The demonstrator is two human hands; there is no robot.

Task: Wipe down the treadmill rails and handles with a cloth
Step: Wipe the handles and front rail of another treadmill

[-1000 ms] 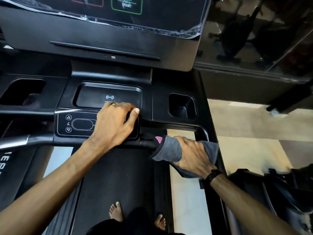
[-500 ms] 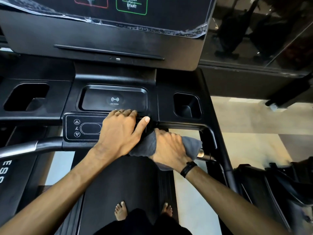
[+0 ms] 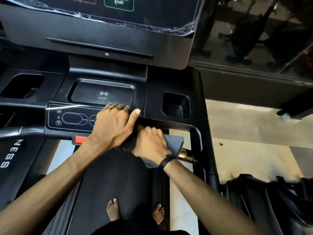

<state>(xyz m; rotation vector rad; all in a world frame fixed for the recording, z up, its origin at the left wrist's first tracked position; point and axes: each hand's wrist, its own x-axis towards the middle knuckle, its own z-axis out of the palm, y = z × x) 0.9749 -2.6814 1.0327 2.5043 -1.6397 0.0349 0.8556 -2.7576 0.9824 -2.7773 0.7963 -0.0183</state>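
I stand on a black treadmill. My right hand (image 3: pixel 150 143) grips a grey cloth (image 3: pixel 175 144) wrapped over the front handlebar, just right of the control panel (image 3: pixel 71 118). A brass-coloured end of the handlebar (image 3: pixel 183 154) shows past the cloth. My left hand (image 3: pixel 115 123) rests on the right part of the control panel, its fingers curled over the panel's far edge and its thumb pointing right. The two hands touch. The right side rail (image 3: pixel 197 134) bends down beside the cloth. The handle under the cloth is hidden.
The console screen (image 3: pixel 118 7) rises at the top. A charging tray (image 3: pixel 103 94) sits behind the panel, with cup holders on the right (image 3: pixel 176 104) and left (image 3: pixel 22 85). A red safety key (image 3: pixel 80 139) sits under the panel. My bare feet (image 3: pixel 113 211) stand on the belt.
My right hand has slid the cloth left along the handlebar, from near the right bend up against my left hand. The left hand has stayed on the panel.
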